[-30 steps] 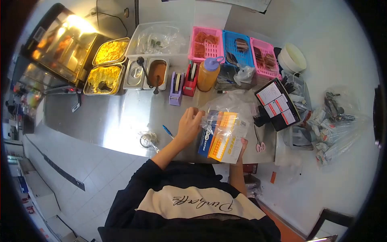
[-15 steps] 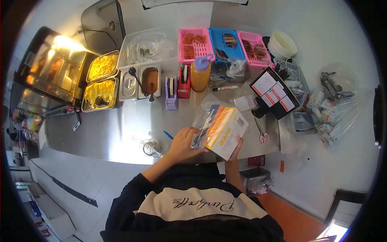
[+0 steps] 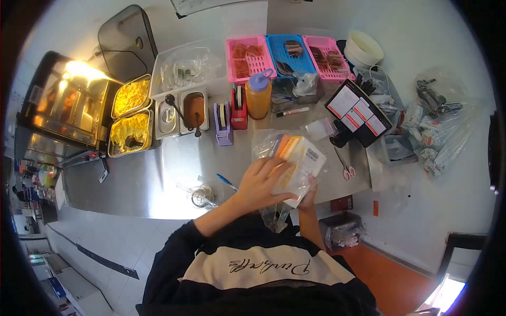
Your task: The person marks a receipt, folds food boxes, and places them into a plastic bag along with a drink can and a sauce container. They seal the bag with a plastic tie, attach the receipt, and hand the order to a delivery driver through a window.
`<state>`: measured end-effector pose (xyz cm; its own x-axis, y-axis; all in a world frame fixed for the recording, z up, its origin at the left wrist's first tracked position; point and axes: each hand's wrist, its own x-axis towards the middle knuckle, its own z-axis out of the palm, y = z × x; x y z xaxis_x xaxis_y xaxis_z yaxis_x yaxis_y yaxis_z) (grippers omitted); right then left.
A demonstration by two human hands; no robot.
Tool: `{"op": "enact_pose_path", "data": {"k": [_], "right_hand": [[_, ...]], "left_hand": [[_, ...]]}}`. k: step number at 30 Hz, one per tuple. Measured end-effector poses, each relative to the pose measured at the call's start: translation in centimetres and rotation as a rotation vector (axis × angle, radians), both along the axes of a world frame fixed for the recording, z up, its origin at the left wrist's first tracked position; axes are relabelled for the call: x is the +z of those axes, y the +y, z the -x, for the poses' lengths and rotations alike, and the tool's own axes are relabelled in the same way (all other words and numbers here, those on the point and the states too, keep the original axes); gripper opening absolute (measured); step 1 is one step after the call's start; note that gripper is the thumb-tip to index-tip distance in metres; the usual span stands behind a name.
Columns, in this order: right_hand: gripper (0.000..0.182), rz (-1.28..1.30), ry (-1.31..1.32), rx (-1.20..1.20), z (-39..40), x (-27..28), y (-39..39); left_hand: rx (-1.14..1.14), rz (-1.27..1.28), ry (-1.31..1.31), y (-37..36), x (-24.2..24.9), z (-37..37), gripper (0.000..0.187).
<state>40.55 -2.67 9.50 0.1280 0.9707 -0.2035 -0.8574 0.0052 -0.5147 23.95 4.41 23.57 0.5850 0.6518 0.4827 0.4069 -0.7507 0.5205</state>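
A printed carton point(image 3: 311, 158), orange, yellow and white, is tilted over the front edge of the steel counter. Clear plastic point(image 3: 276, 217) lies around the carton and hangs below it. My left hand point(image 3: 262, 181) rests across the carton's left side, fingers over its face and partly spread, pressing the plastic against it. At the carton's lower right corner, my right hand point(image 3: 308, 194) grips the edge, its fingers partly hidden behind. A blue pen point(image 3: 226, 181) lies just left of my left hand.
On the counter point(image 3: 158, 184) stand a sauce bottle point(image 3: 258, 97), tape dispensers point(image 3: 223, 124), food trays point(image 3: 130, 134) and a tablet point(image 3: 358, 113). Pink scissors point(image 3: 348, 171) lie to the right. Crumpled clear plastic point(image 3: 201, 196) is at the front edge. Baskets point(image 3: 292, 52) line the back.
My left hand has moved right and up, from the carton's left edge onto its face. The clear plastic now covers more of the carton and hangs below the counter edge.
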Motion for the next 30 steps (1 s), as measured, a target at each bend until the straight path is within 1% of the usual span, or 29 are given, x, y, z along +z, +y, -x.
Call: {"op": "enact_pose_path", "data": {"k": [1,2,4,5,7,10,12,13,14,16,18,19,21,22,23,25,26,29,30], "right_hand": [[0.059,-0.012,-0.016,0.011,0.4,0.1,0.1],[0.064,0.033,-0.071,0.0,0.7,-1.0,-0.3],[0.061,0.077,-0.053,-0.008,1.2,-3.3,-0.6],[0.06,0.098,-0.044,-0.013,1.4,-3.8,-0.5],[0.056,0.099,-0.078,-0.087,2.1,-1.2,0.1],[0.053,0.128,-0.093,-0.104,2.0,-1.0,0.2],[0.052,0.141,-0.1,-0.101,1.6,-1.8,-0.4],[0.051,0.148,-0.111,-0.098,1.4,-2.2,-0.6],[0.05,0.158,-0.125,-0.101,1.2,-2.5,-1.3],[0.048,0.177,-0.162,-0.102,0.9,-3.1,-1.8],[0.047,0.196,-0.198,-0.107,0.7,-4.1,-2.2],[0.05,0.192,-0.174,-0.066,0.4,-3.6,-2.4],[0.058,0.181,-0.133,0.019,-0.3,-2.7,-2.6],[0.059,0.163,-0.036,-0.053,-0.5,-3.6,-2.7],[0.059,0.163,-0.077,-0.109,-0.7,-3.4,-2.8],[0.058,0.168,-0.15,-0.227,-0.6,-2.9,-2.9],[0.058,0.167,-0.15,-0.223,-0.7,-2.9,-3.0],[0.056,0.167,-0.166,-0.19,-2.4,-3.6,-3.2],[0.055,0.169,-0.176,-0.176,-3.0,-4.6,-3.3]], "left_hand": [[-0.02,-0.081,0.014,0.7,0.7,-1.7,0.057],[-0.043,-0.127,0.051,1.0,0.0,-3.2,0.054],[-0.086,-0.219,0.12,1.6,-2.9,-5.8,0.047],[-0.132,-0.209,0.238,1.7,-4.0,-6.4,0.043],[-0.231,-0.188,0.48,1.3,-5.6,-7.1,0.036],[-0.376,-0.045,0.501,-0.7,-5.3,-8.0,0.026],[-0.605,0.062,0.546,-3.4,-4.9,-7.7,0.026],[-0.719,0.117,0.564,-4.1,-4.0,-7.6,0.026],[-0.664,0.141,0.402,-3.8,-3.1,-7.2,0.028],[-0.541,0.191,0.084,-0.8,-0.4,-5.2,0.032],[0.01,-0.194,-0.147,4.9,0.5,-4.9,0.02],[0.227,-0.235,-0.042,6.7,-0.4,-4.6,0.02],[0.316,0.006,-0.023,8.6,-4.2,-3.3,0.02],[0.178,0.286,-0.107,9.1,-6.3,-2.3,0.019],[0.034,0.564,-0.186,9.4,-7.8,-1.5,0.019],[0.22,0.522,-0.303,8.7,-9.3,-0.3,0.016],[0.314,0.503,-0.358,7.8,-10.3,0.4,0.014],[0.099,0.42,-0.122,3.2,-16.5,2.7,0.015],[0.123,0.571,-0.154,2.5,-17.8,3.2,0.018]]}}
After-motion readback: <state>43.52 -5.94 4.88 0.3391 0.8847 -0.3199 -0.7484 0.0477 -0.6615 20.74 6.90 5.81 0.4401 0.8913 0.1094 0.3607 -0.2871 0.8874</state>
